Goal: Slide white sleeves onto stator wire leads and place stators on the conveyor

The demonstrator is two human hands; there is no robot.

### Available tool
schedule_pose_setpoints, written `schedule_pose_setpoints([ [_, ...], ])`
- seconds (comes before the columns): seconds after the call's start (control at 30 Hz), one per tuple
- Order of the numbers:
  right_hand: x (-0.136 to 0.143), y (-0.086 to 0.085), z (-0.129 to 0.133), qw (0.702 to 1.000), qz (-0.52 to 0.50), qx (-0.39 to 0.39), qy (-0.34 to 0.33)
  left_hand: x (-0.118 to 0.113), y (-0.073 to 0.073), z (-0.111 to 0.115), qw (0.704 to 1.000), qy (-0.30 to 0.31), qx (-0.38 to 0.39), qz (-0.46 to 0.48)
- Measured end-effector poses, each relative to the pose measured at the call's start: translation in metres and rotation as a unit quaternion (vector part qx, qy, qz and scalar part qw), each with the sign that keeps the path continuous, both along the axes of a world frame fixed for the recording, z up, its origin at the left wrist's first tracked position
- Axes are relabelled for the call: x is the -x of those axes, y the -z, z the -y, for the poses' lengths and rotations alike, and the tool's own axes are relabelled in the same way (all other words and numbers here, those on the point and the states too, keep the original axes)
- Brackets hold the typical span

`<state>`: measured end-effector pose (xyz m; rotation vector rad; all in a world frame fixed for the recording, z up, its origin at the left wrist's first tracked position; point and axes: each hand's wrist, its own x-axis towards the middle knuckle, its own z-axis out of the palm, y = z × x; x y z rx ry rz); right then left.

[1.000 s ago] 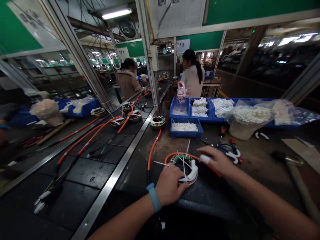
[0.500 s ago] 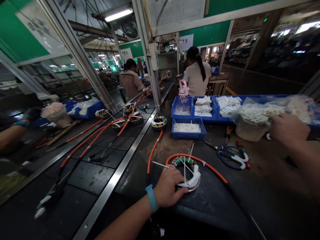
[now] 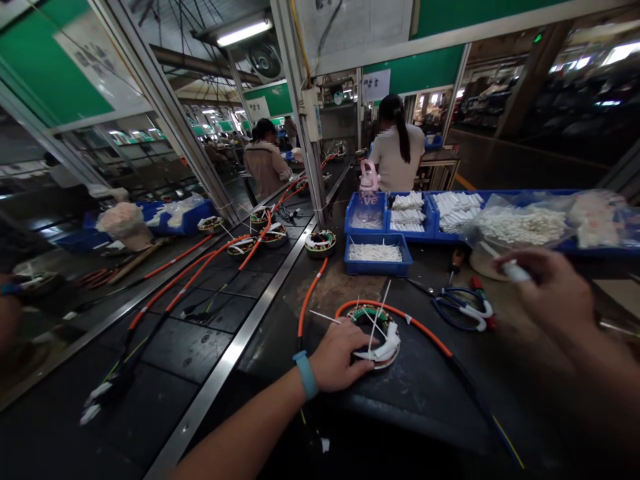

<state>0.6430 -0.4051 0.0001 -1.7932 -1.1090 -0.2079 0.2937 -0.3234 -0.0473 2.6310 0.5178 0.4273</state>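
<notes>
Gripping the ring (image 3: 369,311) near the counter's (image 3: 425,390) front edge, sleeve (image 3: 388,346) laid, ties (image 3: 385,299) untrimmed, the left hand (image 3: 336,357) steadies it; the right hand's (image 3: 563,290) hold is unclear.

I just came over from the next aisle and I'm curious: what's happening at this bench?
The left hand rests on a wire-wound ring with an orange-sleeved cable curving from it; thin white strips stick out of it. The right hand is off to the right, just in front of a clear bag of small white pieces; blur hides exactly what its fingers hold. Similar rings lie farther back.
</notes>
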Motion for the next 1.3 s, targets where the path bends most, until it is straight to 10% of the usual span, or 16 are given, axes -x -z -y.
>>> schedule_pose_setpoints([
  [0.17,0.082,0.042,0.059,0.956,0.125,0.030,-0.263,-0.006,0.001,0.023,0.997,-0.070,-0.025,0.029],
  [0.43,0.146,0.086,0.127,0.908,0.112,0.038,-0.401,-0.015,0.004,0.031,0.994,-0.100,-0.006,0.053],
  [1.0,0.159,0.102,0.147,0.911,0.109,0.044,-0.396,-0.017,0.008,0.028,0.991,-0.113,-0.013,0.071],
  [1.3,0.174,0.099,0.073,0.917,-0.010,0.044,-0.397,-0.019,0.013,0.034,0.986,-0.142,-0.018,0.090],
])
